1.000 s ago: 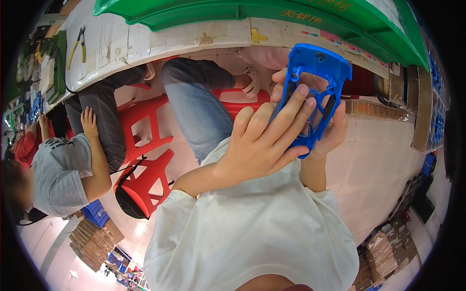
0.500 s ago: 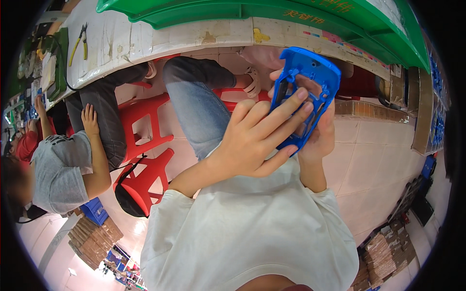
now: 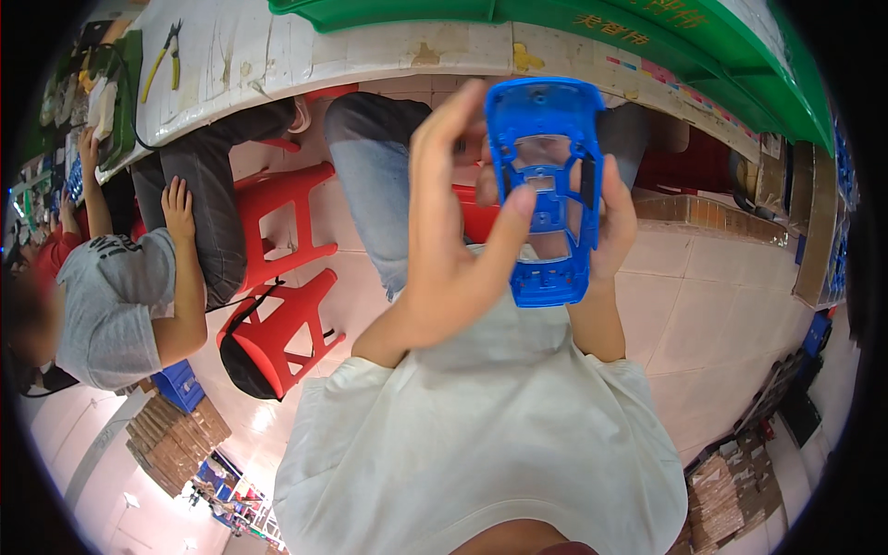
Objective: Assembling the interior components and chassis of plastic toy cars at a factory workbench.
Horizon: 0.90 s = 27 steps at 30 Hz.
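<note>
A blue plastic toy car body shell [image 3: 548, 222] is held up in front of my chest, its hollow inside facing me. Clear window pieces and dark strips show along its sides. My left hand [image 3: 449, 250] has its thumb laid over the shell's middle, with the fingers raised along the left edge; their tips are partly hidden and a little blurred. Against the right edge, my right hand [image 3: 610, 231] grips the shell, most of its fingers hidden behind it.
Ahead stands a white worktable [image 3: 370, 60] bearing a green bin [image 3: 573, 23] and yellow-handled pliers [image 3: 164, 65]. A seated co-worker [image 3: 120, 287] is at the left, near red stools [image 3: 277, 324]. A cardboard box [image 3: 712, 215] lies on the floor at right.
The shell has turned more upright and shifted slightly left. My left hand's fingers have moved off its inside to the left edge, leaving the thumb across it.
</note>
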Motion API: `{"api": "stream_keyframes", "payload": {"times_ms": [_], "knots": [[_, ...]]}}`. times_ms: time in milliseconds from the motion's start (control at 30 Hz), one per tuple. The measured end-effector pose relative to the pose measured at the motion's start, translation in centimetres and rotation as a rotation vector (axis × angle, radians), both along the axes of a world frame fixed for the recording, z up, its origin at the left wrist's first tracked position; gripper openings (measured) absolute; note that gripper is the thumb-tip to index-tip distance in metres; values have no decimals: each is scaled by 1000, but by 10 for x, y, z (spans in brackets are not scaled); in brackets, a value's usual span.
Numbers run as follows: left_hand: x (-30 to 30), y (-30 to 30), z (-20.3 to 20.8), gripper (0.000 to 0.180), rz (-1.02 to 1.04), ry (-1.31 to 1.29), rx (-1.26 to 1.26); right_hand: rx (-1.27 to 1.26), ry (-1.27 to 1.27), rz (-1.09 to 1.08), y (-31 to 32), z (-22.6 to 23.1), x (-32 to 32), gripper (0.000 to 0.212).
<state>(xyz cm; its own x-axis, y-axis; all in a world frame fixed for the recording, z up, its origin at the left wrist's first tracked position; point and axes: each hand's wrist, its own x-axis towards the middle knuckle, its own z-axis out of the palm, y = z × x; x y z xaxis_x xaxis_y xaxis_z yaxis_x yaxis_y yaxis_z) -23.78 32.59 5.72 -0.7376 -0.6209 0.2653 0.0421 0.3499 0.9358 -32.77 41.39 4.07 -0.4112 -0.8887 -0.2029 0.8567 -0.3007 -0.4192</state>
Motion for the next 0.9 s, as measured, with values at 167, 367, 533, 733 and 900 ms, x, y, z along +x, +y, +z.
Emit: {"api": "stream_keyframes", "payload": {"times_ms": [167,367,533,733,900], "knots": [[-1,8,-6,45,-5,138,364,-29,-188,77,-5,-4,5,41],[-7,10,-11,39,145,261,323,269,298,-29,-15,1,11,33],[-12,8,-12,39,262,302,498,387,672,-109,-19,7,13,22],[-11,8,-23,41,273,126,265,554,1112,-252,-27,2,7,8],[-12,4,-26,23,253,143,329,608,1196,-214,-28,4,6,7]]}}
